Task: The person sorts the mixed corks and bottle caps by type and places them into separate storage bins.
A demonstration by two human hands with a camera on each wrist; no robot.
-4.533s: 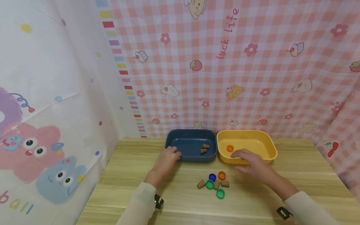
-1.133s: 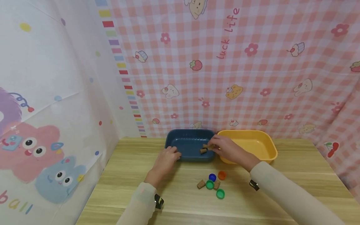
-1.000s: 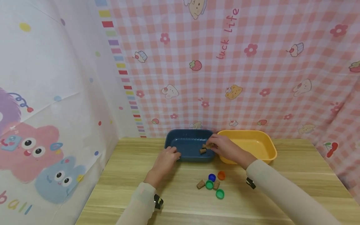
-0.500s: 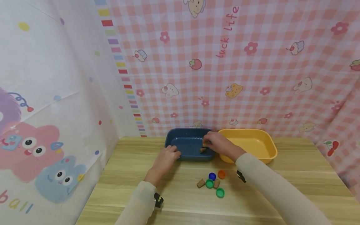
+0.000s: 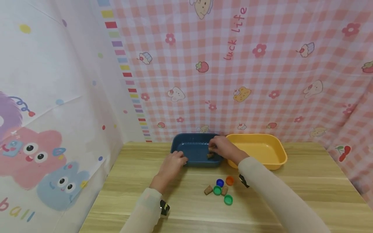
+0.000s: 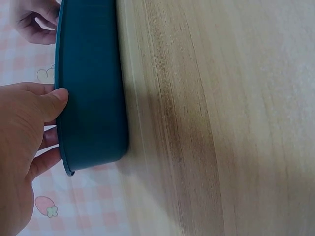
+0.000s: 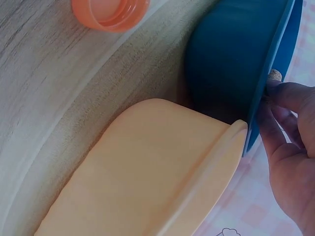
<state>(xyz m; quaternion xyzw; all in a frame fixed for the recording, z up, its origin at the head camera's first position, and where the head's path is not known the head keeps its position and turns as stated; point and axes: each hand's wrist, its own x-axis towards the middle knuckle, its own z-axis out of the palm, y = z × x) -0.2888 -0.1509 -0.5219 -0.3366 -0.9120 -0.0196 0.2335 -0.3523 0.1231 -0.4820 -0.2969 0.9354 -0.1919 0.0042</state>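
My left hand [image 5: 172, 163] grips the near-left rim of the dark blue tray [image 5: 189, 147]; in the left wrist view the thumb [image 6: 60, 94] lies on the outer wall and the fingers reach over the rim. My right hand [image 5: 224, 147] is over the right side of that tray and pinches a cork [image 7: 274, 74] between thumb and fingers, mostly hidden by them. Below the fingertips another cork [image 5: 210, 156] lies on the tray floor. In the right wrist view the hand [image 7: 293, 128] shows at the rim of the blue tray.
A yellow tray [image 5: 262, 147] stands right of the blue one, partly behind the right forearm. In front lie two corks [image 5: 208, 190], two green caps [image 5: 228, 199], a blue cap [image 5: 220, 183] and an orange cap [image 5: 229, 180]. A checked cloth [image 5: 186, 81] hangs behind the table.
Since the oldest frame, one cork has left the table. The right hand has gone from the yellow tray to the blue tray with a cork, shifting slightly left lately. The left hand stays put.
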